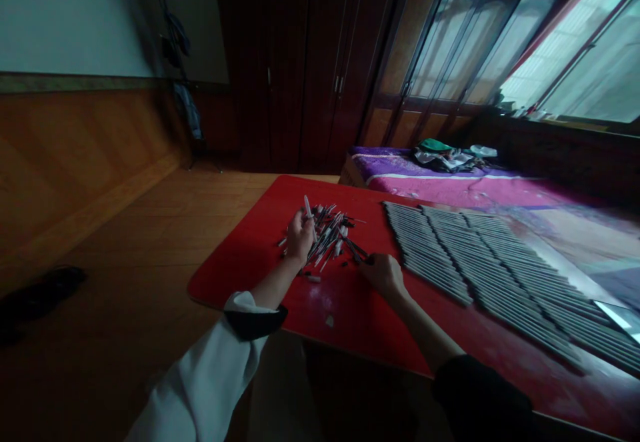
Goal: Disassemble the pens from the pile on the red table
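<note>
My left hand [300, 234] is closed around a pale pen barrel [308, 207], which points up and away from me at the left side of the pile. A loose heap of pen parts [327, 237] lies beside it, with thin dark and white sticks, clear pieces and small black bits. My right hand [383, 272] is at the heap's right edge, its fingers pinched together by some dark sticks [355, 250]. What those fingertips hold is too small and dark to make out. Near the left wrist a small grey piece [314, 279] rests on the table.
Rows of grey-green pens [465, 262] cover the right part of the red table [240, 255]. A flat bright-screened device [620, 319] lies at the far right. Beyond stands a bed [390, 165] with a bundle of cloth [445, 155]. Dark wardrobes [305, 69] line the back wall.
</note>
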Available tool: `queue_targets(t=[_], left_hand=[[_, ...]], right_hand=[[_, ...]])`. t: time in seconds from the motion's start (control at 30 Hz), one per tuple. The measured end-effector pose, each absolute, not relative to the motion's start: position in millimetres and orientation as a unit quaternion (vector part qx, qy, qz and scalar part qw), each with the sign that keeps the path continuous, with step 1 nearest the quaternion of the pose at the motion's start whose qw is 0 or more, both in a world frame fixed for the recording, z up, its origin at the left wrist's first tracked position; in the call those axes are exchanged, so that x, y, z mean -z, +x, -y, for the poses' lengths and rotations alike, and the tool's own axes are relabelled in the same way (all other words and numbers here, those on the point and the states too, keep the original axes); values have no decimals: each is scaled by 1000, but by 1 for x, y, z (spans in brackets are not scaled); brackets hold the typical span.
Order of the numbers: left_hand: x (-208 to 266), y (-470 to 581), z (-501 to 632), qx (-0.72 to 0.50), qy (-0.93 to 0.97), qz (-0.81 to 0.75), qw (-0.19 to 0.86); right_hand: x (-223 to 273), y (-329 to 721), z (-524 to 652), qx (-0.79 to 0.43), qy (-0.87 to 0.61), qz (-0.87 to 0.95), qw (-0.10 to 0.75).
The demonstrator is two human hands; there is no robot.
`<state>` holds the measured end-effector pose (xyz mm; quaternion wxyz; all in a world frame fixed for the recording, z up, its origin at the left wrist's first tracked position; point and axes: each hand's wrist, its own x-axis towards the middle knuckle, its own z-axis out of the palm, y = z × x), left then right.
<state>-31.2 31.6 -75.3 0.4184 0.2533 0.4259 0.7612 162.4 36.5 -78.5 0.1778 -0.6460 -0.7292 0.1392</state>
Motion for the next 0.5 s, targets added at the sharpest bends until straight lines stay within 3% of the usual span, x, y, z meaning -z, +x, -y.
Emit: queue_targets(t=[0.07,0.2,0.5], left_hand=[[67,-22,-45,-762,188,-356,507],[65,-8,-71,-764,142,-293,556],[87,4,-81,-752,131,-246,597]], right_hand=[[81,169,-37,-224,-602,714,277],[87,179,-33,-340,-524,670,402],[99,177,-38,-335,-489,683,427]])
